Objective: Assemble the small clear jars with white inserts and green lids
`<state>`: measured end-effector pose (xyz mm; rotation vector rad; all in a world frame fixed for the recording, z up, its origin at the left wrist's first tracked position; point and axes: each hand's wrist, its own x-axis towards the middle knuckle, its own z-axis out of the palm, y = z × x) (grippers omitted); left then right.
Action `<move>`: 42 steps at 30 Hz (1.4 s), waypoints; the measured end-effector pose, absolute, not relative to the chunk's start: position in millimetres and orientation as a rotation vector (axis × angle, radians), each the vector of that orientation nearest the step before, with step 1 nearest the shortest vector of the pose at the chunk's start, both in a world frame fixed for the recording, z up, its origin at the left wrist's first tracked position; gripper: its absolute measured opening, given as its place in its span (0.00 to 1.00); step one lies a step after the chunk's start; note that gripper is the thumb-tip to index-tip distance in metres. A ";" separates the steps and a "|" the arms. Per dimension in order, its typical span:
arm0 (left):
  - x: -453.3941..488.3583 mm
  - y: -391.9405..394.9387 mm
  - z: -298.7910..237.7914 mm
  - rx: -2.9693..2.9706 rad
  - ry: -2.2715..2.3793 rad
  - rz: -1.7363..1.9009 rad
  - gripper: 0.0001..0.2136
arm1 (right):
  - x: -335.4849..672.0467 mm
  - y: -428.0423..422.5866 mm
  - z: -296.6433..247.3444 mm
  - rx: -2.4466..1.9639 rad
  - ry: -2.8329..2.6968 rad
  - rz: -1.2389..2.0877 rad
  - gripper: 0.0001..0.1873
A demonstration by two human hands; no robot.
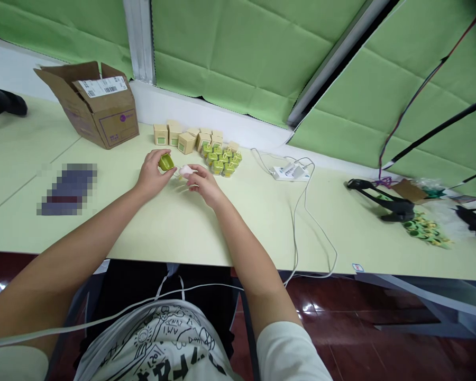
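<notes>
My left hand (154, 172) grips a small olive-green cup-like case (166, 162), its hollow side facing up toward me. Close beside it, the fingers of my right hand (203, 182) pinch a small white piece (185, 170) whose kind I cannot make out. Both hands are held over the pale table, just in front of a cluster of small green lidded cases with loops (221, 159). Behind that cluster stand several small tan cardboard boxes (186, 142) along the wall.
An open cardboard carton (99, 111) stands at the back left, near a blurred dark rectangle (69, 190). A white power strip (290, 172) with trailing cables (305, 211) lies right of the cases. Farther right are a black stand (384, 201) and green pieces (426, 229).
</notes>
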<state>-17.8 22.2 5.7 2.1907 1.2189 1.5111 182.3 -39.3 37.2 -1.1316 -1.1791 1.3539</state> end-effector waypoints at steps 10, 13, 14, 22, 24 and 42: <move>-10.4 6.7 11.6 2.177 1.174 1.300 0.19 | 181.9 -38.9 37.9 -1.135 -1.048 1.427 0.21; -10.2 6.4 11.3 2.201 1.157 1.273 0.18 | 180.8 -39.4 38.7 -1.140 -1.025 1.389 0.21; -10.2 6.7 10.8 2.214 1.153 1.268 0.18 | 180.6 -39.5 38.8 -1.137 -1.021 1.383 0.21; -8.4 2.5 13.9 2.401 1.102 1.112 0.15 | 179.7 -37.5 31.2 -1.067 -1.135 1.295 0.22; -7.9 0.3 15.9 2.426 1.103 1.087 0.15 | 179.4 -36.2 28.7 -1.054 -1.175 1.280 0.23; -9.5 3.3 10.6 2.458 1.236 1.009 0.26 | 173.3 -30.5 8.4 -1.036 -1.438 1.075 0.32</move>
